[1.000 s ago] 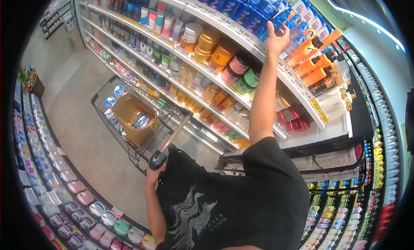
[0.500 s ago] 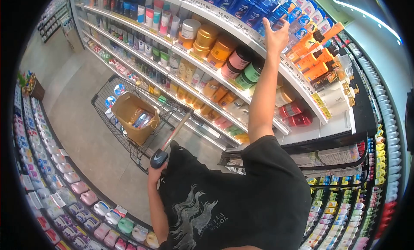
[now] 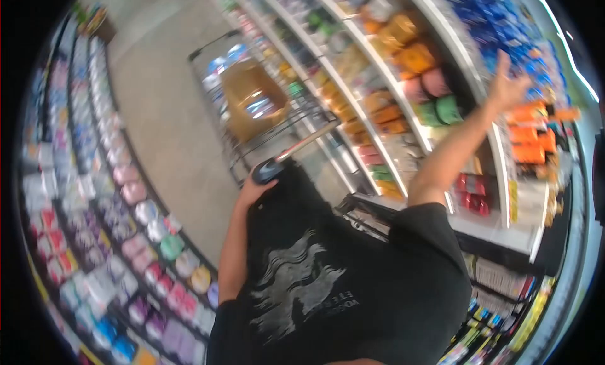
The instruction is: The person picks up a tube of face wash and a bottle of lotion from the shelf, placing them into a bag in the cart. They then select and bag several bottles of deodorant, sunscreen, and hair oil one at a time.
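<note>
My left hand [image 3: 253, 187] is wrapped round the dark end of the shopping cart's handle [image 3: 305, 144]. The wire cart [image 3: 249, 154] stands ahead of me on the grey floor. A brown paper bag [image 3: 242, 122] sits in it with shiny packages inside, and blue-and-white packs [image 3: 217, 66] lie beside the bag. My right arm stretches up to the top shelf. There my right hand [image 3: 509, 91] is open, fingers apart, at the blue packages [image 3: 485, 25] and just above the orange bottles [image 3: 528, 141]. Motion blur hides whether the fingertips touch any package.
Below the top shelf are shelves of jars, with orange jars [image 3: 416, 57], green jars [image 3: 438, 111] and red jars [image 3: 472, 193]. Rows of bottles [image 3: 151, 220] line a long curved-looking shelf on my left. A rack with printed papers [image 3: 501, 277] is at lower right.
My view has turned, so the cart and shelves appear shifted right and tilted. My right hand remains raised and open by the blue packages; my left hand still grips the cart handle.
</note>
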A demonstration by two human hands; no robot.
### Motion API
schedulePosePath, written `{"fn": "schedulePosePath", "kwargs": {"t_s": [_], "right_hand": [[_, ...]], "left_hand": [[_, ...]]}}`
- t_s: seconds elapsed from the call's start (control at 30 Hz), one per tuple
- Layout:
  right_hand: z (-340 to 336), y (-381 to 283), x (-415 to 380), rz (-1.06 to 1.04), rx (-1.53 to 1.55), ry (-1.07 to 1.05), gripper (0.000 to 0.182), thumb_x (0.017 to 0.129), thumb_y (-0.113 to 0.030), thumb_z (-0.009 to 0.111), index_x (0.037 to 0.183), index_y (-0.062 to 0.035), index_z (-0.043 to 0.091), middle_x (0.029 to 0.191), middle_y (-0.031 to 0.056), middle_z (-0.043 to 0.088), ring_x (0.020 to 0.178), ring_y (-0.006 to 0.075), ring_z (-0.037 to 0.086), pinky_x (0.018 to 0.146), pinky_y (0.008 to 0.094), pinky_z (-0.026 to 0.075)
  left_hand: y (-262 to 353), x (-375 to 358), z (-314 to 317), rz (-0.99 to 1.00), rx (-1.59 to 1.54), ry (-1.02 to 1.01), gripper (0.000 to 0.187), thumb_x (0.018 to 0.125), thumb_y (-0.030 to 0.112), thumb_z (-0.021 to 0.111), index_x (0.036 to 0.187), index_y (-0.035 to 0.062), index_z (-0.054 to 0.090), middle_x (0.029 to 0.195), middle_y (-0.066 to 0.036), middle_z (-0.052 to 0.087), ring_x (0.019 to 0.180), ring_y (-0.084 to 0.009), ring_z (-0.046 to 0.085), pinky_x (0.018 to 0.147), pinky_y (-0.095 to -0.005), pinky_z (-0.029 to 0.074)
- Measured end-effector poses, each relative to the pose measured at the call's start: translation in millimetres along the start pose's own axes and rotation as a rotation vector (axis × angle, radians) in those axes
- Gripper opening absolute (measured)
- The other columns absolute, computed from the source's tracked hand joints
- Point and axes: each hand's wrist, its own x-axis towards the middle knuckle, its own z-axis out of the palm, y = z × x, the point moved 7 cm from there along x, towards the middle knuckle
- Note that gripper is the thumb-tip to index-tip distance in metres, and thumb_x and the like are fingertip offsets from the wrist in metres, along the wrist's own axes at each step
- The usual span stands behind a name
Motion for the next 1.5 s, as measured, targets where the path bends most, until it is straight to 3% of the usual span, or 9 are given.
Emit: {"fn": "schedulePosePath", "kwargs": {"t_s": [0.27, 0.5, 0.7, 0.8, 1.17, 1.3, 1.4, 1.43, 1.5], "right_hand": [[-67, -172, -100, 0.053, 0.974, -0.042, 0.019, 0.104, -0.010, 0.071, 0.109, 0.0077, 0.065, 0.085, 0.0145, 0.073, 0.063, 0.0145, 0.066, 0.061, 0.0223, 0.053], [112, -358, -440, -0.385, 1.002, -1.602, 0.018, 0.100, -0.020, 0.066, 0.108, -0.0057, 0.074, 0.094, 0.0215, 0.074, 0.090, 0.0424, 0.073, 0.082, 0.0500, 0.057], [188, -411, -680, -0.865, 0.873, -1.858, 0.017, 0.095, -0.014, 0.065, 0.106, -0.0060, 0.077, 0.105, 0.0197, 0.077, 0.103, 0.0381, 0.075, 0.088, 0.0495, 0.059], [169, -417, -741, -1.594, 0.550, -1.980, 0.026, 0.095, -0.015, 0.067, 0.118, -0.0102, 0.078, 0.120, 0.0151, 0.078, 0.112, 0.0337, 0.076, 0.094, 0.0456, 0.060], [172, -409, -794, -1.290, 0.738, -1.815, 0.033, 0.078, -0.017, 0.084, 0.108, -0.0047, 0.080, 0.107, 0.0180, 0.080, 0.096, 0.0363, 0.078, 0.086, 0.0424, 0.062], [178, -403, -747, -1.368, 0.781, -1.998, 0.026, 0.094, -0.014, 0.071, 0.119, -0.0087, 0.078, 0.106, 0.0161, 0.079, 0.099, 0.0317, 0.078, 0.089, 0.0459, 0.061], [192, -391, -729, 0.034, 1.455, -2.563, 0.029, 0.105, -0.029, 0.071, 0.127, -0.0096, 0.070, 0.102, 0.0085, 0.074, 0.092, 0.0190, 0.074, 0.079, 0.0365, 0.062], [183, -391, -700, 0.026, 1.447, -2.540, 0.029, 0.105, -0.029, 0.071, 0.127, -0.0096, 0.070, 0.102, 0.0085, 0.074, 0.092, 0.0190, 0.074, 0.079, 0.0365, 0.062], [167, -387, -616, 1.056, 1.438, -2.451, 0.040, 0.109, -0.037, 0.064, 0.140, -0.0121, 0.061, 0.101, 0.0057, 0.072, 0.085, 0.0179, 0.074, 0.073, 0.0343, 0.063]], "left_hand": [[21, 8, -1, 0.018, -0.079, -0.043, 0.077, 0.083, 0.016, 0.093, 0.149, 0.0058, 0.053, 0.141, -0.008, 0.062, 0.130, -0.0189, 0.058, 0.115, -0.0345, 0.045], [37, 14, -9, -0.129, -0.135, -0.012, 0.075, 0.086, 0.018, 0.092, 0.151, 0.0063, 0.057, 0.136, -0.005, 0.070, 0.125, -0.0142, 0.061, 0.112, -0.0315, 0.046], [25, 25, -8, -0.294, -0.268, 0.111, 0.054, 0.087, 0.017, 0.090, 0.133, 0.0011, 0.067, 0.110, -0.005, 0.076, 0.101, -0.0146, 0.070, 0.095, -0.0319, 0.056], [24, 29, -6, -0.389, -0.423, 0.179, 0.046, 0.089, 0.017, 0.089, 0.126, -0.0004, 0.068, 0.102, -0.005, 0.076, 0.088, -0.0117, 0.072, 0.084, -0.0303, 0.058], [24, 33, -8, -0.394, -0.393, 0.293, 0.040, 0.090, 0.014, 0.087, 0.121, -0.0018, 0.068, 0.100, -0.005, 0.076, 0.082, -0.0124, 0.072, 0.078, -0.0311, 0.058], [27, 28, -10, -0.360, -0.395, 0.241, 0.045, 0.091, 0.012, 0.086, 0.131, 0.0012, 0.067, 0.105, -0.005, 0.075, 0.083, -0.0133, 0.073, 0.081, -0.0312, 0.058], [28, 24, -14, -0.306, -0.446, 0.173, 0.051, 0.090, 0.014, 0.088, 0.135, 0.0020, 0.065, 0.109, -0.003, 0.076, 0.089, -0.0118, 0.072, 0.082, -0.0309, 0.059], [32, 21, -17, -0.272, -0.363, 0.148, 0.055, 0.089, 0.015, 0.088, 0.137, 0.0023, 0.065, 0.110, -0.002, 0.076, 0.092, -0.0110, 0.071, 0.084, -0.0309, 0.058], [32, 17, -20, -0.216, -0.282, 0.101, 0.058, 0.088, 0.016, 0.089, 0.139, 0.0026, 0.064, 0.112, -0.001, 0.076, 0.096, -0.0103, 0.070, 0.087, -0.0308, 0.058]]}}
